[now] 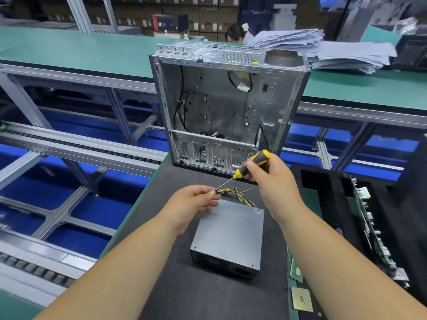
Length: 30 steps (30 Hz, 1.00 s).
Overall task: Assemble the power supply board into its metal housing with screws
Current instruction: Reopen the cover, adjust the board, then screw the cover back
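A grey metal power supply box (228,236) lies on the dark mat (184,294), its yellow and black cable bundle (240,195) coming out at the far end. My right hand (270,179) grips a yellow and black screwdriver (250,165), its shaft pointing down-left. My left hand (196,200) pinches something small at the screwdriver tip; what it is stays hidden by the fingers. The open silver computer case (228,107) stands upright beyond the hands, with black cables inside.
A motherboard (374,229) leans in a black foam tray (323,181) at the right. A small chip (301,299) and a memory stick (295,271) lie beside the mat. Paper stacks (335,49) sit on the far green bench. Conveyor rails (69,144) run at the left. A person (238,33) sits behind the case.
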Available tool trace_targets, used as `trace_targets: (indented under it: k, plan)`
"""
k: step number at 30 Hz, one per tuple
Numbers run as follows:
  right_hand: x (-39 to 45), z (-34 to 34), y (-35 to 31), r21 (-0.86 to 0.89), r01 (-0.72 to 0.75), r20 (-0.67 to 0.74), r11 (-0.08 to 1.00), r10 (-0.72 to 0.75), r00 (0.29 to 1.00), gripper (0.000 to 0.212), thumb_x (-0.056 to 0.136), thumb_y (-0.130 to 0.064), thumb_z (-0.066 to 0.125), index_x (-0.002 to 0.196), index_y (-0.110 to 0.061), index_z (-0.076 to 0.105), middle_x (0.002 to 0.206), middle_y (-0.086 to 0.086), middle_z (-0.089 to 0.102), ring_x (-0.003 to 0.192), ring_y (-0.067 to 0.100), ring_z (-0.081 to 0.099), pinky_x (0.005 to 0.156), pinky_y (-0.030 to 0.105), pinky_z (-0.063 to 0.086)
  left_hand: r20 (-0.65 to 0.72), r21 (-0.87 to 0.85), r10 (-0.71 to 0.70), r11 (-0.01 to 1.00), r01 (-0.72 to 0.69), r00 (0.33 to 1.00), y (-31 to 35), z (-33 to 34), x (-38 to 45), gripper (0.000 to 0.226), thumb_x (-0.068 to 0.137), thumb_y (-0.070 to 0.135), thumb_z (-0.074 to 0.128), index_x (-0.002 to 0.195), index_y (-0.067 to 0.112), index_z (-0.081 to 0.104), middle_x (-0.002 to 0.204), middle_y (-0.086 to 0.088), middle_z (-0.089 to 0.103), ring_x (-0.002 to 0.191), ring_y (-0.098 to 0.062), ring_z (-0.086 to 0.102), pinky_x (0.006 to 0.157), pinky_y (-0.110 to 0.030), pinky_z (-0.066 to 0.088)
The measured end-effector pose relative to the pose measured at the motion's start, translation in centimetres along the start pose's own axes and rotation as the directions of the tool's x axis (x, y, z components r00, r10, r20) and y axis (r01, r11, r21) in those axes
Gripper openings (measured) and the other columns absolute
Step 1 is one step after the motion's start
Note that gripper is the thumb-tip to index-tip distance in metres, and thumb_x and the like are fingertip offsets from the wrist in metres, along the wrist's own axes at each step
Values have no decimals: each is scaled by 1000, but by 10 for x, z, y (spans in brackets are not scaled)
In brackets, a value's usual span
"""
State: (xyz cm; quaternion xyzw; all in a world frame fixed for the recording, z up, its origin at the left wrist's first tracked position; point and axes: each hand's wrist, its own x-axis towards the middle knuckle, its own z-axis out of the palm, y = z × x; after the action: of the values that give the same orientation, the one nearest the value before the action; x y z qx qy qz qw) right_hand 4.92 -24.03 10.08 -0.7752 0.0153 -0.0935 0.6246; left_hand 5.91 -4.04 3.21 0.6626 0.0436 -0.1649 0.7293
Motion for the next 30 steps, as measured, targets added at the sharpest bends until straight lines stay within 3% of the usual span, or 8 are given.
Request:
trace_targets:
  k: [3, 5, 8, 15, 24, 30]
  plan:
    - [5, 1, -1, -105, 43, 12, 994, -41, 999, 11, 96, -21, 56, 85, -21, 59, 82, -11, 74, 81, 6, 72, 78, 29, 58, -42, 327, 94, 942, -75, 995, -6, -5, 5, 33, 83, 28, 77, 115, 28, 66, 108, 8, 70, 97, -8, 67, 85, -24, 54]
    - [8, 4, -2, -197, 58, 46, 979, -50, 998, 11, 95, -23, 57, 84, -24, 58, 81, -12, 73, 82, 8, 71, 80, 37, 58, -54, 552, 165, 827, -108, 985, -11, -8, 10, 46, 77, 31, 81, 119, 32, 63, 113, 14, 59, 102, -4, 59, 90, -22, 49]
    - [11, 12, -1, -331, 94, 111, 939, -60, 992, 11, 94, -25, 58, 83, -24, 58, 80, -11, 72, 84, 11, 68, 80, 44, 57, -11, 713, 189, 690, -125, 982, -17, -7, 17, 51, 75, 33, 81, 121, 31, 60, 115, 11, 50, 108, -8, 53, 95, -29, 48]
    - [17, 29, 3, -490, 147, 173, 859, -70, 982, 11, 94, -30, 59, 84, -26, 56, 80, -13, 70, 80, 3, 64, 77, 34, 54, -135, 623, 178, 780, -56, 975, -30, 11, 26, 33, 73, 41, 80, 94, 29, 57, 103, 8, 54, 87, -10, 55, 68, -24, 42]
    - [28, 34, -2, -547, 201, 282, 813, -48, 958, 10, 93, -28, 62, 87, -22, 56, 91, -5, 69, 83, 11, 63, 75, 34, 52, -166, 683, 312, 721, -119, 936, -42, 19, 26, 23, 85, 37, 69, 98, 23, 56, 105, 6, 52, 101, -17, 52, 87, -33, 46]
    - [53, 39, -32, -688, 364, 442, 628, -34, 896, 25, 80, -25, 74, 95, -28, 54, 81, -13, 63, 83, 15, 60, 67, 30, 49, -155, 723, 335, 680, -124, 930, -43, 19, 28, 15, 90, 35, 63, 97, 24, 55, 103, 7, 50, 102, -20, 52, 85, -33, 45]
